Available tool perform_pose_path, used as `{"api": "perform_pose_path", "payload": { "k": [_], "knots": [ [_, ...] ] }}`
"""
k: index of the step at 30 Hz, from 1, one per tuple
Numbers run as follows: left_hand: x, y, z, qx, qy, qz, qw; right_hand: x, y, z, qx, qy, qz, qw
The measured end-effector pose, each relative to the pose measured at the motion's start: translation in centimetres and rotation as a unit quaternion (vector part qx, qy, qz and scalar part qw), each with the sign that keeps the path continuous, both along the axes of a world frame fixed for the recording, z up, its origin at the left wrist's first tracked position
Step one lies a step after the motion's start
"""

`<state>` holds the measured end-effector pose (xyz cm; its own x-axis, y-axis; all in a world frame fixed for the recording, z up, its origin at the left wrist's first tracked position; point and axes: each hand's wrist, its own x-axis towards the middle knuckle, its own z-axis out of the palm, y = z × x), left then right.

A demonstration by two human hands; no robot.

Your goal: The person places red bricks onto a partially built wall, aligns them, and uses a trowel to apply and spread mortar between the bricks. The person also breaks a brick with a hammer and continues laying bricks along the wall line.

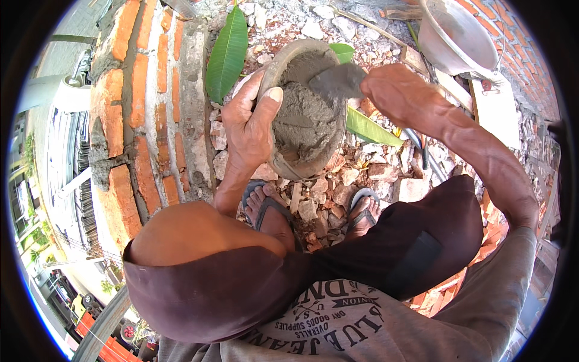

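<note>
Left hand (250,123) grips the rim of a worn grey rubber bowl of wet cement mortar (304,108), thumb hooked inside, fingers curled under. Right hand (398,90) is wrapped tight around a grey steel trowel (338,81) digging into the mix, right beside the red brick wall (136,108), above rubble.

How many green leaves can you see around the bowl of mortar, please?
3: a long leaf left of the bowl, a small one by its upper right rim, and another below the right hand. More may be hidden beneath.
</note>
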<state>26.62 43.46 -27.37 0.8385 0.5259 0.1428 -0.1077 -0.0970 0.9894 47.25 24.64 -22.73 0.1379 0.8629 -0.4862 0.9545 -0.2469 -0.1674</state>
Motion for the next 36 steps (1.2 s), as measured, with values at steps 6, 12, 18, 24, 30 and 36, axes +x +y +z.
{"api": "perform_pose_path", "payload": {
  "k": [6, 12, 18, 24, 30, 36],
  "knots": [
    [0.4, -0.4, 0.1, -0.056, -0.017, 0.015, 0.998, -4.9, -1.2, -4.5, -0.107, 0.268, -0.129, 0.949],
    [0.1, -0.1, 0.0, -0.017, -0.008, 0.006, 1.000, -4.6, -0.3, -2.8, 0.066, -0.020, 0.066, 0.995],
    [0.4, -0.3, 0.0, -0.003, 0.011, 0.015, 1.000, -3.9, 1.5, -2.1, 0.134, -0.152, 0.035, 0.979],
    [0.3, 0.2, 0.6, 0.025, -0.025, 0.004, 0.999, -5.2, -0.2, -3.9, 0.117, -0.046, 0.092, 0.988],
    [0.5, -0.3, 0.8, 0.012, -0.007, -0.025, 1.000, -4.1, -2.9, -5.7, 0.226, 0.154, 0.055, 0.960],
    [0.4, -0.1, -0.2, -0.048, -0.032, 0.003, 0.998, -1.9, -3.3, -4.6, 0.242, -0.047, -0.021, 0.969]
  ]
}}
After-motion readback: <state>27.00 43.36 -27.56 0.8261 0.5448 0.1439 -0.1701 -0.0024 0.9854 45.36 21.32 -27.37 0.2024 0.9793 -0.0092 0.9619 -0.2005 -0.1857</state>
